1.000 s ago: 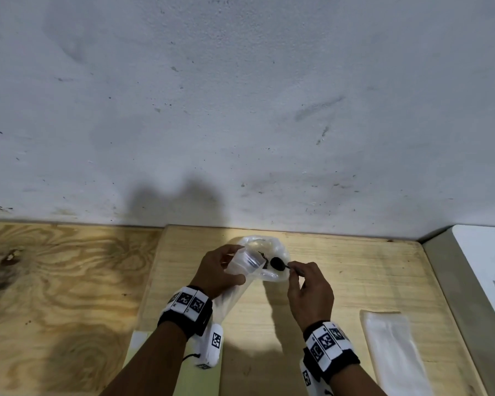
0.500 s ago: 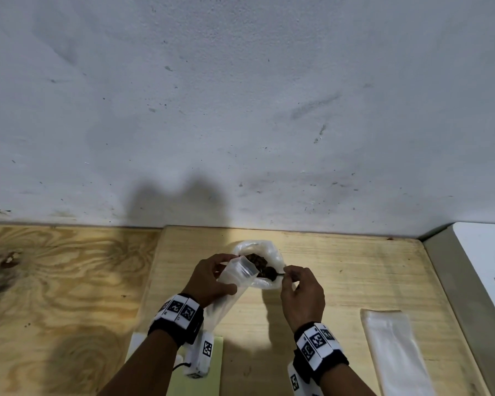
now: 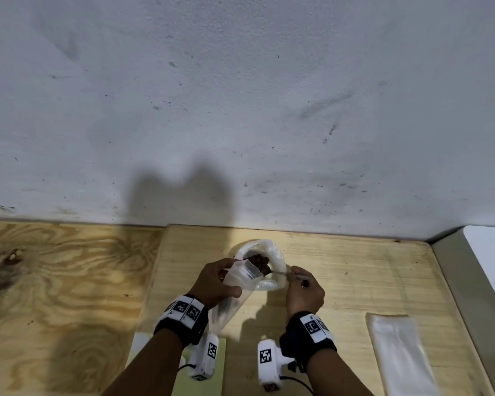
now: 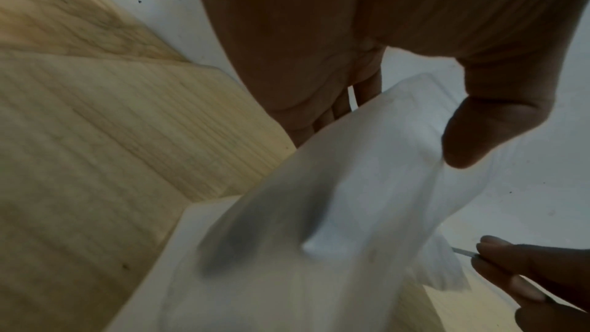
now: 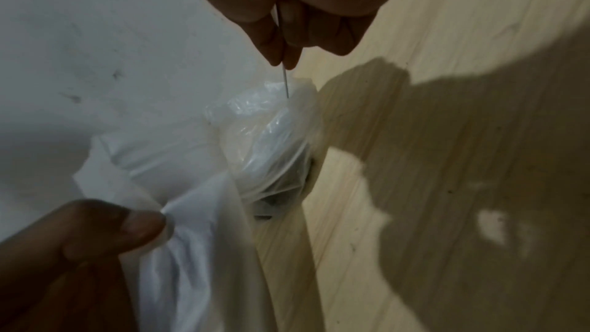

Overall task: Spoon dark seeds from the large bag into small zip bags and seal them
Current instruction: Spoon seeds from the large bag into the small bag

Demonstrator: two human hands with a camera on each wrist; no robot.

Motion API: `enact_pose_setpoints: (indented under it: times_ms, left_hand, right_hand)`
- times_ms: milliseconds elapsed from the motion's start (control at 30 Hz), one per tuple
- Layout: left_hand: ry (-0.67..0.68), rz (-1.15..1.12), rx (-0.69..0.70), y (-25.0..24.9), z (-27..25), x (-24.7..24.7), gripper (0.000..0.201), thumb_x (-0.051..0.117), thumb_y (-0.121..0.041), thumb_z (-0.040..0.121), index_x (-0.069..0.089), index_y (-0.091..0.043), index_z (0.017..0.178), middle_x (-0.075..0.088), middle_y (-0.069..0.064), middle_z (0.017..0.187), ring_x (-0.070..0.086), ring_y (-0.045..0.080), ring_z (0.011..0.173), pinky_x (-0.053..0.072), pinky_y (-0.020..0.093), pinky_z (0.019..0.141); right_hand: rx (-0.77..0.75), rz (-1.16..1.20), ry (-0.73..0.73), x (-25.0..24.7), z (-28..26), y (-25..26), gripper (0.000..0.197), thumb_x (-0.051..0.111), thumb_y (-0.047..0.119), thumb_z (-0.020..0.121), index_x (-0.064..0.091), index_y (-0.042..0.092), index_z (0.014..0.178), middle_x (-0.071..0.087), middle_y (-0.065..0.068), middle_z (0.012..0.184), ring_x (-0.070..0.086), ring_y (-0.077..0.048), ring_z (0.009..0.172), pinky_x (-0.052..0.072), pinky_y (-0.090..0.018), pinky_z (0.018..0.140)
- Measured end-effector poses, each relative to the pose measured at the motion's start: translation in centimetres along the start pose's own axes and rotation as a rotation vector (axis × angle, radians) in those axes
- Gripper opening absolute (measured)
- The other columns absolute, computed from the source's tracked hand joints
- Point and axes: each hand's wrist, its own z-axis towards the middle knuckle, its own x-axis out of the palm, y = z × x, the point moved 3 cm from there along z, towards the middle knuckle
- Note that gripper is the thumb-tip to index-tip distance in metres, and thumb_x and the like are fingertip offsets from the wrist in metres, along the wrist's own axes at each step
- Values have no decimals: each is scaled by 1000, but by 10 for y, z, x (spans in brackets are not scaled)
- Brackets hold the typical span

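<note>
The large clear bag [image 3: 272,254] stands open on the light wooden board, dark seeds [image 3: 258,260] showing in its mouth. My left hand [image 3: 216,282] grips a small clear zip bag [image 3: 242,274] just in front of it, thumb [image 4: 472,133] pressed on the plastic [image 4: 367,173], its mouth tilted toward the big bag. My right hand [image 3: 305,290] pinches the thin metal handle of a spoon [image 3: 280,272]. The bowl reaches into the large bag [image 5: 271,140] and is mostly hidden. The handle [image 5: 285,82] shows below my fingertips [image 5: 274,42].
A stack of flat clear bags [image 3: 397,358] lies on the board at the right. A pale green sheet [image 3: 200,384] lies under my left wrist. A white wall rises close behind the board; darker plywood [image 3: 55,295] lies left, a grey-white ledge [image 3: 480,281] right.
The spoon, held up with a dark load a second ago, has gone down into the large bag. Both hands have shifted slightly left and nearer.
</note>
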Motion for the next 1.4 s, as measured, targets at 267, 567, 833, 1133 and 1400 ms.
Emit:
enact_pose_setpoints:
  times_ms: [267,567,833,1133,1400]
  left_hand:
    - [12,-23,-36,5,5,-6,71,71,-26,37,68,-25,108,73,4,100,68,14,91,53,21,70]
    - [-71,19,-24,7,9,-10,71,76,-19,42,65,-30,111,72,2,99,68,19,92,57,25,71]
    - [-104,55,-28,12,4,-1,71,73,-33,36,64,-35,106,73,0,99,69,16,92,56,25,71]
    - [-165,55,-44,15,2,9,81,72,-36,35,67,-25,115,72,0,102,69,15,92,55,25,73]
    - [-182,4,-66,17,5,13,82,77,-31,35,68,-21,116,74,6,102,70,20,92,56,30,74]
  right_hand:
    - [96,94,32,3,11,-16,19,80,7,76,77,25,71,76,3,84,69,-17,86,52,-32,79]
    - [69,135,123,-16,20,0,19,74,-1,78,76,17,83,70,-3,82,60,-17,74,49,-33,76]
    - [-25,186,188,-39,19,30,15,74,0,80,76,11,90,59,-4,67,42,-16,54,37,-26,55]
    - [-299,86,340,-37,-5,63,20,75,-4,79,76,17,79,75,2,80,63,-10,69,45,-24,63]
    - [-776,-248,547,-19,-35,84,28,75,2,83,74,31,85,73,11,83,60,0,63,40,-12,57]
